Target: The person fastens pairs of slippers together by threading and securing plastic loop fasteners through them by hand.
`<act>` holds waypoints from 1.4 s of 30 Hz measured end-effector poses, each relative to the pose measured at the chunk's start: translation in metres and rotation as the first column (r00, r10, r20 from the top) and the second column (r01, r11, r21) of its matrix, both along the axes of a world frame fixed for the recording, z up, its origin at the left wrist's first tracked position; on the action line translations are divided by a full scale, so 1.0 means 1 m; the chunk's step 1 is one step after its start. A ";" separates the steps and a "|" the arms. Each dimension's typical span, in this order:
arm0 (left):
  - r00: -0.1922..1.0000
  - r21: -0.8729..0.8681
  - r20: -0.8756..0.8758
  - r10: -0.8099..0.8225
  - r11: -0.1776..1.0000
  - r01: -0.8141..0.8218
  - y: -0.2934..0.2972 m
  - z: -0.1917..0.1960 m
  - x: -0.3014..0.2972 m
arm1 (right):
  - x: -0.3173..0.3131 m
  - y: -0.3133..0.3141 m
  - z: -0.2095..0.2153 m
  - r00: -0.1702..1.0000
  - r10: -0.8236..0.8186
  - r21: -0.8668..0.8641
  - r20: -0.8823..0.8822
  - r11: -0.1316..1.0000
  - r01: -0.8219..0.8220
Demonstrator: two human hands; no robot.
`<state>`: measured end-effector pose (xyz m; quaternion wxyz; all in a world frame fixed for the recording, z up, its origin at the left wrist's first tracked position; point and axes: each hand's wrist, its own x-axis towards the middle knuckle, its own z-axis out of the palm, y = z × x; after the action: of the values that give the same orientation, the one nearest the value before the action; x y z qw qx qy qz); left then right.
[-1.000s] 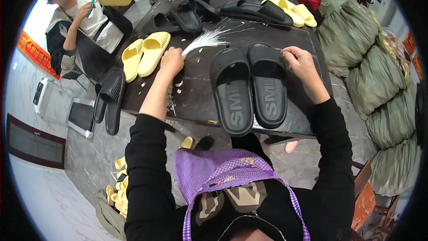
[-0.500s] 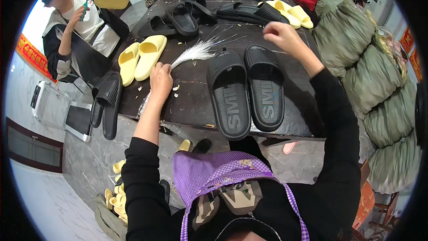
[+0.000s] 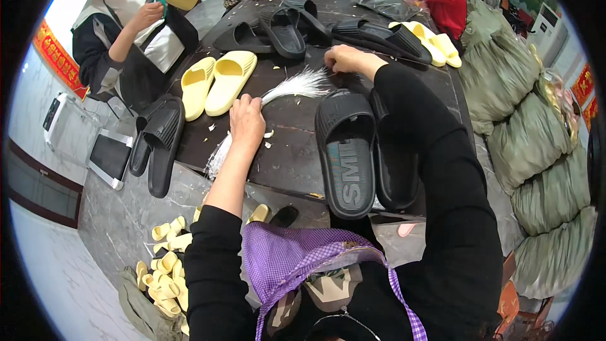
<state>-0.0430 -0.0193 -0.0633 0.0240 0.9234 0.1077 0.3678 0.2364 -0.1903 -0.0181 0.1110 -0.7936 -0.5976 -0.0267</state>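
Left hand (image 3: 247, 119) grips white strand bundle (image 3: 297, 85), left of centre. Right hand (image 3: 344, 59) above centre, near bundle's fanned end. Black slides (image 3: 348, 180) right of centre on dark surface (image 3: 290, 158).

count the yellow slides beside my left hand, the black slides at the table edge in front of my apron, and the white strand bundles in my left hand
Yellow slides: 2
Black slides: 2
White strand bundle: 1
Total: 5
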 end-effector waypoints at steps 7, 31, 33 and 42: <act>1.000 -0.007 0.002 0.010 1.000 -0.010 0.005 0.000 0.001 | 0.005 -0.016 0.020 0.975 -0.210 0.045 0.067 0.977 0.207; 0.999 0.007 0.011 0.050 0.999 -0.050 0.005 -0.003 0.000 | -0.016 -0.061 0.060 0.983 -0.169 0.157 0.073 0.975 0.156; 0.999 -0.006 0.002 0.049 0.999 -0.049 0.005 -0.003 0.000 | -0.014 -0.064 0.062 0.981 -0.179 0.142 0.070 0.976 0.168; 0.998 -0.013 -0.021 0.056 0.998 -0.056 0.004 -0.001 -0.002 | -0.013 -0.081 0.071 0.931 -0.329 0.225 0.158 0.930 0.290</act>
<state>-0.0449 -0.0150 -0.0648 0.0189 0.9235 0.1364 0.3580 0.2238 -0.2713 0.0532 0.1256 -0.8568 -0.4667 -0.1799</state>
